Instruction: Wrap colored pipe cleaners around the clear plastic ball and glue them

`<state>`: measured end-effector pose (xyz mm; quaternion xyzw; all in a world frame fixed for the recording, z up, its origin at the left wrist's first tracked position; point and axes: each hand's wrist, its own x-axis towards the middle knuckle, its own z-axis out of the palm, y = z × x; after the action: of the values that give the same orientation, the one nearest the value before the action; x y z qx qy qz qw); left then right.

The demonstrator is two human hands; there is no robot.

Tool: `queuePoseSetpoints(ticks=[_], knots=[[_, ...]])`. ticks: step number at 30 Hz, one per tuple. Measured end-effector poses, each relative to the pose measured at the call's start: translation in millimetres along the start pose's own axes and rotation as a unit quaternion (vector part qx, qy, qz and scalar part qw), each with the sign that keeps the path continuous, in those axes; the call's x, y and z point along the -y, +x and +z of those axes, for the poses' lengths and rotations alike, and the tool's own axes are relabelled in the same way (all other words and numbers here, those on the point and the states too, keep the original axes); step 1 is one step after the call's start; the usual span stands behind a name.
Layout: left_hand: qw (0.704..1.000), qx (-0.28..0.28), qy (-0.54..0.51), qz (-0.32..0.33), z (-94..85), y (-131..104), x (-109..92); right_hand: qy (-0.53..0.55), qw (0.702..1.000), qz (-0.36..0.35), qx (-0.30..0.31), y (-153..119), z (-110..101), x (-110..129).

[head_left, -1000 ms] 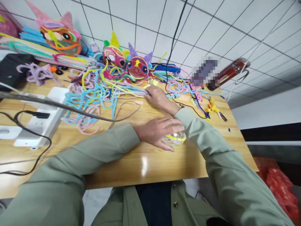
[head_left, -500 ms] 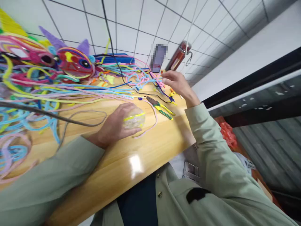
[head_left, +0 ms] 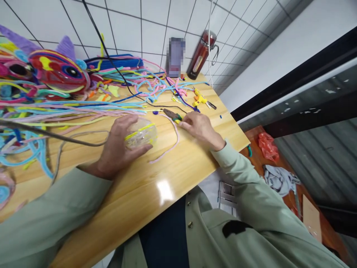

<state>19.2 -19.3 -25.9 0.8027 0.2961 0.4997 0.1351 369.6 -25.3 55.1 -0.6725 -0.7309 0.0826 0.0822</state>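
My left hand (head_left: 117, 147) is curled round a clear, rounded plastic piece (head_left: 142, 134) with yellow fuzzy strips across it, low over the table. The pliers (head_left: 170, 114) lie just right of it, dark jaws pointing left. Over their yellow and green handles is my right hand (head_left: 199, 128), thumb and fingers closed on them; most of the handles is hidden. Between the two hands a pink pipe cleaner (head_left: 176, 137) curves across the wood. A small blue piece (head_left: 155, 112) sits by the plier jaws.
Pipe cleaners (head_left: 111, 108) cover the left and back of the table (head_left: 184, 167). A decorated red mask-like piece (head_left: 60, 76) stands at back left. A yellow glue gun (head_left: 199, 97), a phone (head_left: 175, 59) and a red flask (head_left: 201, 56) are behind my right hand. Cables hang across the left.
My right hand has come down and toward me from the back of the table onto the pliers' handles. My left hand keeps the clear piece. The view has shifted right.
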Motion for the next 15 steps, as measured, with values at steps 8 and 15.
queuePoseSetpoints(ticks=[8, 15], knots=[[0.996, 0.054, -0.054, 0.056, 1.2, 2, -12, -0.051, 0.994, 0.02, 0.098, 9, -4, 50], [0.98, 0.082, -0.115, 0.143, 9.9, -1, -29, 0.061, 0.968, -0.24, -0.046, 101, -22, 134]])
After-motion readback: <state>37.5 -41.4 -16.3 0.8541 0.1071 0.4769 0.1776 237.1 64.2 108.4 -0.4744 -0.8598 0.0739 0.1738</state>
